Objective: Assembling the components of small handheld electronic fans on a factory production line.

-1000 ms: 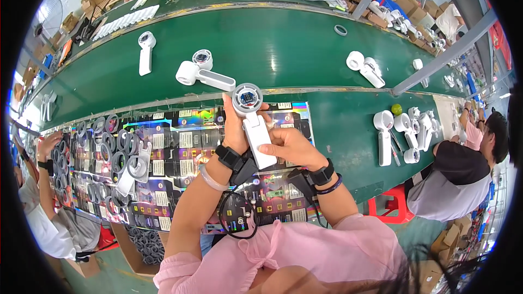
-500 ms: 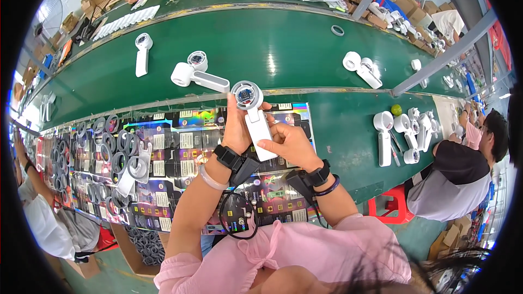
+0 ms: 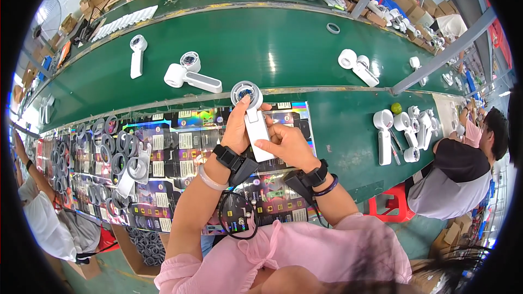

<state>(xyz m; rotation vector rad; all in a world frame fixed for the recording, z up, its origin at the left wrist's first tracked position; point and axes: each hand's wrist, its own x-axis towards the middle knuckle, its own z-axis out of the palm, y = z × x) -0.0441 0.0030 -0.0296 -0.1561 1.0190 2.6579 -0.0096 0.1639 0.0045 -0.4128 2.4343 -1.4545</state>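
A white handheld fan (image 3: 258,135) is held between my two hands, its round head pointing away from me and its handle toward me. My left hand (image 3: 236,130) is closed around the neck and lower head, with the thumb pressed on the dark parts inside. A grey ring (image 3: 239,85) rims the head. Down at the handle, my right hand (image 3: 292,145) grips the lower end, its thumb lying across the white face. Part of the neck is hidden behind my left fingers.
Boxes with a shiny printed pattern (image 3: 188,171) lie under my arms, with several grey rings (image 3: 117,163) on their left part. Beyond runs a green belt (image 3: 283,49) carrying fan pieces (image 3: 202,81). Several white fans (image 3: 384,147) lie at right, near a co-worker (image 3: 452,177).
My left thumb has moved up onto the inside of the fan head. Pieces on the green belt have shifted left. My right hand has hardly moved.
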